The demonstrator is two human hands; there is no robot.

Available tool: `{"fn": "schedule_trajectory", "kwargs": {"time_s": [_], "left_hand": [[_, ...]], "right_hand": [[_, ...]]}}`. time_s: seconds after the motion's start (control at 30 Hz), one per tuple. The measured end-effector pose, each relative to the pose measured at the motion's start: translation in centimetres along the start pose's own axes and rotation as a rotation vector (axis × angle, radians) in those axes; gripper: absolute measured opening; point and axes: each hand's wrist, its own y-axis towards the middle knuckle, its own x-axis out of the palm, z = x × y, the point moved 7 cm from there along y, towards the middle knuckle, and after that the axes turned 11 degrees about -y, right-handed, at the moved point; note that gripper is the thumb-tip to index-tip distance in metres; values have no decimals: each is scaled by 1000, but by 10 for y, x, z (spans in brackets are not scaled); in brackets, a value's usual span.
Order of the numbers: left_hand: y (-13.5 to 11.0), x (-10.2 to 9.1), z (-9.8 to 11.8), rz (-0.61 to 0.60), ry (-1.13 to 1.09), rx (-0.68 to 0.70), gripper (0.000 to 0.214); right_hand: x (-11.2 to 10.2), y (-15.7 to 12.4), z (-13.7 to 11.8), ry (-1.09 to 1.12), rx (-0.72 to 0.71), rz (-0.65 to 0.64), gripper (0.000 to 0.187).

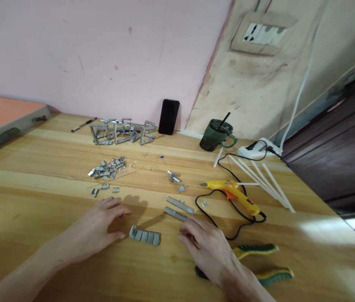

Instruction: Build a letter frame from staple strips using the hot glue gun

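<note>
My left hand (102, 222) is just left of a short grey staple-strip piece (145, 236), its thumb and fingers apart with nothing between them. This segmented piece lies flat, with a small upright part at its left end. My right hand (207, 249) is to the right of the piece, fingers curled and thumb tip close to the index tip. Whatever is between those fingertips is hidden. Just beyond the right hand lie two long narrow grey strips (180, 205), the nearer one partly behind the fingers. Green-and-yellow handled pliers (256, 251) lie partly under the right wrist.
A yellow glue gun (234, 193) with a looping black cord lies at right, near white glue sticks (259, 180). Behind are a green mug (213, 136), power strip (259, 149), phone (168, 116), grey strip frames (121, 132) and a pen (83, 125). Loose metal bits (108, 167) are heaped mid-left.
</note>
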Motion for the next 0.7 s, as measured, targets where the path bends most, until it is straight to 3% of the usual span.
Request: {"fn": "schedule_trajectory", "kwargs": {"time_s": [0.2, 0.3, 0.7], "left_hand": [[2, 17, 7, -59, -32, 28, 26], [3, 23, 6, -85, -39, 31, 21], [5, 25, 15, -99, -59, 42, 9]], "right_hand": [[-1, 0, -8, -46, -88, -18, 25], [0, 0, -7, -42, -71, -39, 22], [5, -1, -4, -11, -39, -68, 16]]}}
